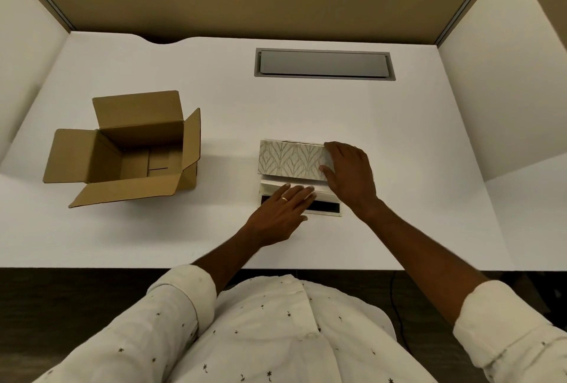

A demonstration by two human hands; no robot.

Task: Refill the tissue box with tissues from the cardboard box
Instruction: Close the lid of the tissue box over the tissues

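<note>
A leaf-patterned tissue box (290, 158) lies on the white desk (399, 143), right of centre, with its near side folded open. A white stack of tissues (273, 189) shows in the opening. My right hand (349, 174) grips the box's right end. My left hand (283, 209), wearing a ring, rests flat with fingers together on the tissues and on the open flap (325, 208), which has a dark strip. The brown cardboard box (122, 149) stands at the left with all flaps open; its visible inside looks empty.
A grey cable hatch (324, 64) is set into the desk at the back. Tan partition panels stand behind and white ones at both sides. The desk's front edge runs just above my shirt.
</note>
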